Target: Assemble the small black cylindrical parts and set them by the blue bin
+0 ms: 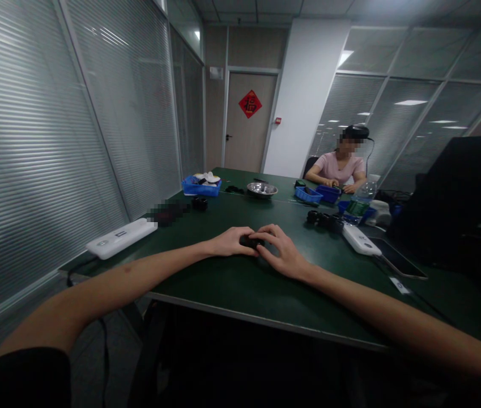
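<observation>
On the green table, a small dark rounded object (250, 242) lies between my two hands; its kind is too dark to make out. My left hand (230, 241) is closed around its left side, thumb toward me. From the right, my right hand (281, 253) grips the same object, with fingertips on its top and the thumb at its near edge. Both hands rest low, at or just above the tabletop. The fingers hide part of the object.
Beyond my hands stand a metal bowl (262, 190), a filled blue basket (201, 185) and a smaller blue basket (308, 195). At right are black round parts (324, 220), a water bottle (361, 200), a white power strip (360, 240) and a tablet (399, 258). A person (342, 167) sits across.
</observation>
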The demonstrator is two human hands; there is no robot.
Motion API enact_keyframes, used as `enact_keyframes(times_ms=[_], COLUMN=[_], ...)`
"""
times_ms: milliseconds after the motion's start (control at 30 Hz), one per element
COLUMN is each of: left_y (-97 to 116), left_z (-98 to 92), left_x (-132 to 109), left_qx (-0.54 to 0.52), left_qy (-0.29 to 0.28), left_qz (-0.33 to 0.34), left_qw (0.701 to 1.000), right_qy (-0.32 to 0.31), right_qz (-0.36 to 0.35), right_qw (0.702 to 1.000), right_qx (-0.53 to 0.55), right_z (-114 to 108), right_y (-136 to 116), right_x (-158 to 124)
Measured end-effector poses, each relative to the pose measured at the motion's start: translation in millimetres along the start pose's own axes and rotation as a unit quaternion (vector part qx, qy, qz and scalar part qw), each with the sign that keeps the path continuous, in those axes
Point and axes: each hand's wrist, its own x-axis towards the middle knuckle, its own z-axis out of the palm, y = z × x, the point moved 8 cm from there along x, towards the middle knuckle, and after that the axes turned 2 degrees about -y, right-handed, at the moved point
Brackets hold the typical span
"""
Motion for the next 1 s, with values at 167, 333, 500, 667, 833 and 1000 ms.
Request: enact_keyframes(times_ms=[167,333,500,667,833,1000], left_y=[-4,-4,-1,-2,-1,-2], left_z=[0.1,0.6,0.3,-0.1,-0.2,-0.9], left_x=[1,0,0,0,-1,-1], left_qx=[0.008,-0.001,-0.006,0.003,-0.006,-0.003], left_qy=[0.002,-0.001,0.003,0.001,-0.002,0.004], left_qz=[-0.002,-0.011,0.006,-0.001,-0.008,-0.011], left_qw=[1.0,1.0,1.0,1.0,1.0,1.0], right_qy=[0.0,0.037,0.027,0.025,0.032,0.015], right_qz=[-0.014,0.035,0.024,0.013,0.051,0.025], right_qw=[1.0,0.999,0.999,0.999,0.998,1.0], right_qx=[0.006,-0.003,0.009,0.014,-0.01,0.008], right_z=[0,-1,0,1,1,2], right_y=[-6,10,8,4,11,6], right_x=[0,-1,-1,0,1,0])
